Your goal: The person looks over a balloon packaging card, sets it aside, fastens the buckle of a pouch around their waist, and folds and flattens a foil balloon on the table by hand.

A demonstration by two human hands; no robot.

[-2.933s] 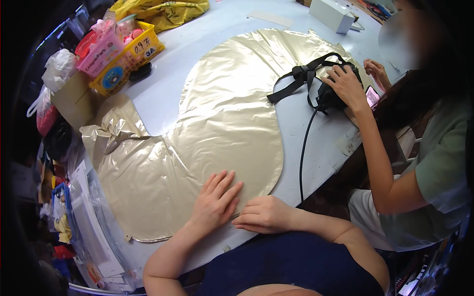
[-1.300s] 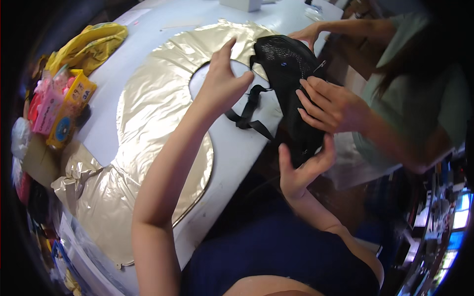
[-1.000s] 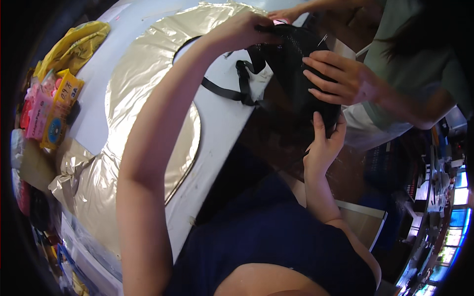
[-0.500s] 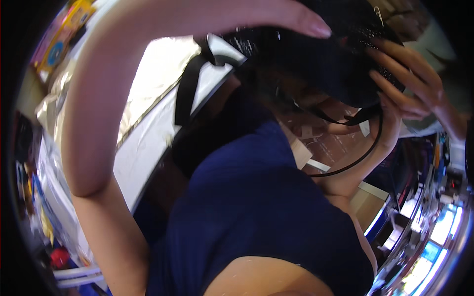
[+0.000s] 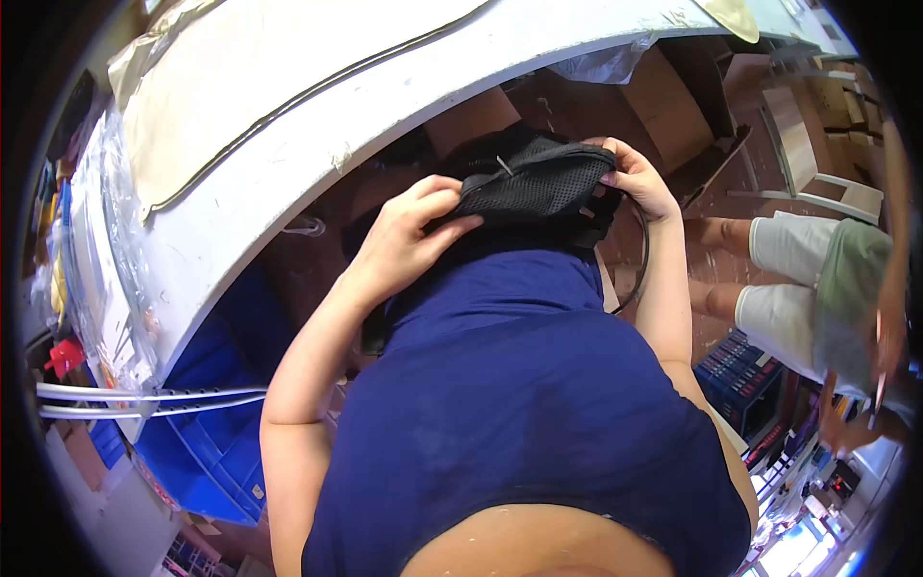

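A black mesh bag with a zip is held in front of my waist, above my lap. My left hand pinches its left edge between thumb and fingers. At the bag's upper right corner, my right hand grips the edge with its fingers bent. A thin black cable hangs in a curve beside my right forearm. What the bag holds is hidden.
A white table curves across the front, with a beige sheet on it. Blue plastic bins stand at lower left. Another person in white shorts stands at right, near a wooden chair and cardboard boxes.
The black bag has come down from close in front of the camera to my waist. The other person's hand, which was at the bag, is now away from it at the right.
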